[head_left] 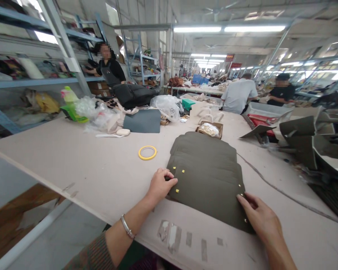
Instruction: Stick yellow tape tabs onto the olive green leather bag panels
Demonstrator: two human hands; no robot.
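A dark olive fabric panel (204, 168) with notched edges lies flat on the table in front of me. Small yellow tabs (177, 191) are stuck near its left edge, and small metal rivets (239, 185) show along the right edge. At the panel's left edge, my left hand (160, 183) pinches the material between thumb and fingers. My right hand (260, 213) grips the right edge beside the rivets, thumb on top and the other fingers partly hidden. Just beyond the panel stands a small tray (221, 129) of gold-coloured pieces.
A yellow tape roll (147, 153) lies left on the pale table (73, 150). Farther back are a grey-blue sheet (142, 121), plastic bags (166, 107) and a black bag (132, 94). Olive pieces (298, 131) are heaped at right. Three people (239, 95) are beyond the table.
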